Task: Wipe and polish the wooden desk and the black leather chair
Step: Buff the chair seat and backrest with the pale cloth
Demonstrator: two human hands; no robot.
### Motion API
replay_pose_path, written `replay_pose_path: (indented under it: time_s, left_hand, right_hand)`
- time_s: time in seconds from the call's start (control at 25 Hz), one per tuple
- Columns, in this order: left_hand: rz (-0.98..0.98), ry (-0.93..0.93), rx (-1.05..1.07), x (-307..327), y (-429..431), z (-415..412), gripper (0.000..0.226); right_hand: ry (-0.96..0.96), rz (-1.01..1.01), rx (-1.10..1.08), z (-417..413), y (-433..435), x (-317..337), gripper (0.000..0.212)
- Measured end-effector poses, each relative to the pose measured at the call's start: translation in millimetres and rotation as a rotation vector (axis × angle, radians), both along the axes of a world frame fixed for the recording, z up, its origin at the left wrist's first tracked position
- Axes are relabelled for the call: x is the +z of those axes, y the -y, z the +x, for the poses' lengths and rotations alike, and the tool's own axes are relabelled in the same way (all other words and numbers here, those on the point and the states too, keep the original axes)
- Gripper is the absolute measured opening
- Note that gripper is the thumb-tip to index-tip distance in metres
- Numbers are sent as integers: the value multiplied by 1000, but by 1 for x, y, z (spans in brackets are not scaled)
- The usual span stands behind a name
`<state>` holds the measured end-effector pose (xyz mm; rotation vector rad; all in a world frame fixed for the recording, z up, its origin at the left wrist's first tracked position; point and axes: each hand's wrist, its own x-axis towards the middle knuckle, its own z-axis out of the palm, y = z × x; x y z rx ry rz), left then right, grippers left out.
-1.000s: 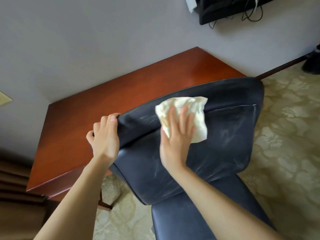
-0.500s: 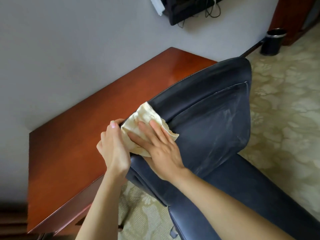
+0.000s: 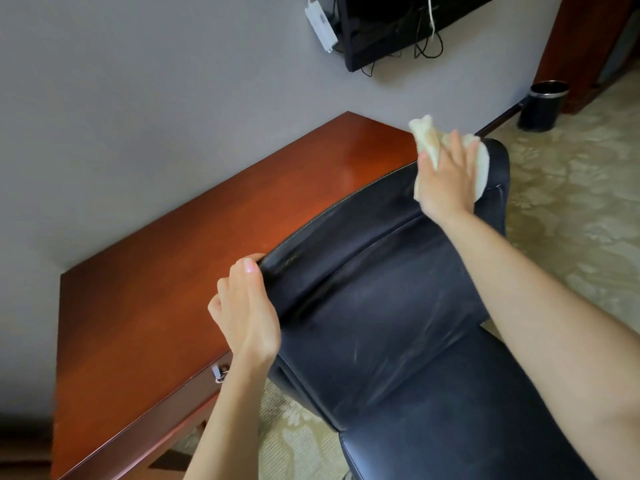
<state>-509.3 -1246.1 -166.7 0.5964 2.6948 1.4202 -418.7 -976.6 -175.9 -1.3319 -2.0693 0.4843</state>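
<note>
The black leather chair [image 3: 381, 306] fills the middle and lower right, its backrest tilted toward the reddish wooden desk [image 3: 173, 278] behind it. My left hand [image 3: 246, 310] grips the near top corner of the backrest. My right hand [image 3: 446, 178] presses a crumpled cream cloth [image 3: 429, 136] against the far top corner of the backrest. Pale smear marks streak the leather on the backrest front.
The desk stands against a grey wall; a small key [image 3: 220, 372] hangs from its drawer front. A black wall-mounted screen with dangling cables [image 3: 398, 26] is above. A black waste bin [image 3: 543, 105] stands on the patterned carpet at the far right.
My right hand has swept the cloth along the top of the backrest from the near corner beside my left hand to the far corner. My left hand kept its grip.
</note>
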Motion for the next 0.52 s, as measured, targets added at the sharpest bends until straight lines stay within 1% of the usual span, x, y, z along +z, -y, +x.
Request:
replay_pose_path:
  time_s: [0.08,0.16,0.24,0.28,0.32,0.36,0.4,0.48,0.52]
  left_hand:
    - [9,23,-9,3,-2,4,50]
    - [64,94,-11,3,-4,4,52]
    - [151,224,-37,-3,0,-8,58]
    - [162,268,-87,-6,3,-16,60]
    - [142,282,-163,-7,7,-22,64]
    - [120,279,-237,-9,11,-27,67]
    - [124,282,-288,-8,15,-31,69]
    - [258,356,-384,-3,22,-31,67]
    - [343,397,-450,-1,25,-30,68]
  right_hand:
    - [-91,-147,-95,6,-11,5,47]
    - [-203,-196,-143,3,-9,5,48]
    - [-259,-137,-95,-12,12,-1,50]
    - [-320,-89,-57,-21,30,-2,45]
    - [-368,-42,-20,-30,52,-1,33]
    - [-357,18,54,-38,76,-2,25]
    - [-286,74,166,-47,104,-6,26]
    - [-118,147,333,-66,165,-26,39]
    - [-93,173,377,-73,194,-34,44]
